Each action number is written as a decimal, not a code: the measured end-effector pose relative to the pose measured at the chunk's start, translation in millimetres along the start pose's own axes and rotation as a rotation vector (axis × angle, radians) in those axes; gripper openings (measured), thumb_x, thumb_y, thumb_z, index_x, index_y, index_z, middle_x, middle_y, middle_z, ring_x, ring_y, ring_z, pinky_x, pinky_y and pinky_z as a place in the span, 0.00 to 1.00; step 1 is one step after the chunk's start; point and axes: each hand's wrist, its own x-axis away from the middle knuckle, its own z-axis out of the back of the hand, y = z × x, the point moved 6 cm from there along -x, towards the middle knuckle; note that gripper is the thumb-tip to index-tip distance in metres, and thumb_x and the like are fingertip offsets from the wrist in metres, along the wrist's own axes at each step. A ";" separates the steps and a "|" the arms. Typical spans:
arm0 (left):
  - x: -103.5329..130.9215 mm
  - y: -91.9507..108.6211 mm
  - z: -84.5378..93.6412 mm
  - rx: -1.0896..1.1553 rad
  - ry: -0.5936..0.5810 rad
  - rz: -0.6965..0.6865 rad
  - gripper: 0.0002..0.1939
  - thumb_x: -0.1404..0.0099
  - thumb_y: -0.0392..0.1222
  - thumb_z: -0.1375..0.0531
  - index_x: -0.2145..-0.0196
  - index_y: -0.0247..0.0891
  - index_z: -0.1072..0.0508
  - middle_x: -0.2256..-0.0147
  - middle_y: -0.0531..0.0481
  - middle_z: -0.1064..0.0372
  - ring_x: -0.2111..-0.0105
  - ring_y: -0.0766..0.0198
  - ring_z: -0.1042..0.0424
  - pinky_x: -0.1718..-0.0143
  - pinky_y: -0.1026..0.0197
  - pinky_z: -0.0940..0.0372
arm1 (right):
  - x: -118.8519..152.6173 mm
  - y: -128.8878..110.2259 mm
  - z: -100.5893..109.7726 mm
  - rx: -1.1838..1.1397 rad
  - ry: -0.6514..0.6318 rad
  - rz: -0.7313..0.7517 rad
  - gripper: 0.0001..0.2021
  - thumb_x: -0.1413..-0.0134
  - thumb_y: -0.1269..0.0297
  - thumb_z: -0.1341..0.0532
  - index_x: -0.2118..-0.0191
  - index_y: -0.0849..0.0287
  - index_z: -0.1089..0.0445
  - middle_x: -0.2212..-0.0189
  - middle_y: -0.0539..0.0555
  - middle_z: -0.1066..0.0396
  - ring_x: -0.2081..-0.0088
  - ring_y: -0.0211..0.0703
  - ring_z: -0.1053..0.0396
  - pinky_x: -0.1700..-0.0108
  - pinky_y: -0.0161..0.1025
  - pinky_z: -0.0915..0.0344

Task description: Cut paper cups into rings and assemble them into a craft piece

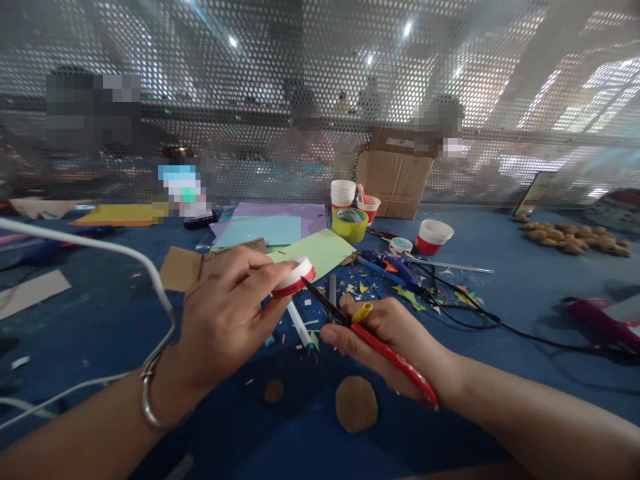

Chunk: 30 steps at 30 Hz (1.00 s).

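My left hand pinches a short white-and-red section of paper cup between thumb and fingers, above the table. In my right hand are red-handled scissors, their dark blades pointing up and left. The blade tip is at the red edge of the cup section; whether the blades are around the paper or only against it, I cannot tell. Below the hands lie a large cardboard disc and a small cardboard disc. A white marker with a green tip rests between them and the cup section.
Paper scraps, a blue glue gun and its black cable lie beyond my right hand. Yellow tape, paper cups and coloured paper sheets stand or lie further back. A white cable arcs at left; a purple glue gun is at right.
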 end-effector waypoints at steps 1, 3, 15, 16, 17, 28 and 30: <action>-0.6 0.5 1.9 0.002 0.021 -0.009 0.16 0.31 0.35 0.36 0.47 0.45 0.22 0.60 0.47 0.24 0.60 0.52 0.22 0.60 0.51 0.28 | 0.5 -2.1 0.2 -0.004 -0.002 0.010 0.28 0.33 0.46 0.36 0.77 0.58 0.43 0.79 0.43 0.50 0.78 0.30 0.53 0.76 0.33 0.55; -1.6 0.2 5.1 0.025 0.070 -0.007 0.19 0.32 0.33 0.36 0.45 0.47 0.24 0.58 0.46 0.24 0.56 0.51 0.22 0.55 0.49 0.26 | 1.8 -5.6 0.6 -0.022 0.001 0.023 0.28 0.33 0.45 0.36 0.77 0.57 0.43 0.79 0.43 0.50 0.78 0.30 0.54 0.77 0.34 0.55; -1.2 -5.8 14.3 0.112 0.075 -0.068 0.17 0.30 0.31 0.39 0.47 0.48 0.28 0.43 0.49 0.23 0.46 0.52 0.21 0.46 0.45 0.23 | 2.2 -6.2 3.3 -0.148 -0.074 -0.003 0.28 0.35 0.45 0.34 0.77 0.57 0.44 0.82 0.41 0.51 0.80 0.29 0.52 0.78 0.32 0.55; -1.3 -6.2 15.5 0.121 0.074 -0.066 0.19 0.30 0.30 0.39 0.46 0.48 0.28 0.43 0.49 0.23 0.45 0.52 0.21 0.46 0.45 0.23 | 2.0 -5.5 3.4 -0.153 -0.089 -0.008 0.28 0.35 0.44 0.34 0.76 0.57 0.44 0.82 0.42 0.50 0.80 0.29 0.51 0.79 0.32 0.55; -1.6 -6.0 16.3 0.128 0.075 -0.068 0.20 0.31 0.29 0.39 0.45 0.48 0.28 0.44 0.50 0.23 0.45 0.52 0.22 0.46 0.45 0.23 | 1.9 -4.7 3.4 -0.160 -0.104 -0.015 0.28 0.36 0.43 0.34 0.76 0.56 0.43 0.83 0.42 0.49 0.81 0.29 0.51 0.79 0.32 0.54; -4.2 -4.9 9.0 0.057 0.125 -0.034 0.18 0.31 0.29 0.37 0.46 0.45 0.25 0.53 0.48 0.18 0.52 0.55 0.18 0.49 0.50 0.23 | 3.1 -8.2 -3.0 -0.332 -0.244 0.022 0.25 0.37 0.42 0.34 0.71 0.59 0.35 0.74 0.46 0.42 0.74 0.33 0.42 0.75 0.31 0.43; -3.7 -4.4 7.3 0.058 0.116 -0.042 0.18 0.32 0.28 0.36 0.47 0.43 0.24 0.54 0.45 0.18 0.52 0.53 0.18 0.48 0.49 0.24 | 2.7 -7.8 -4.6 -0.337 -0.261 0.018 0.26 0.38 0.41 0.34 0.71 0.59 0.36 0.75 0.46 0.42 0.74 0.33 0.43 0.74 0.31 0.42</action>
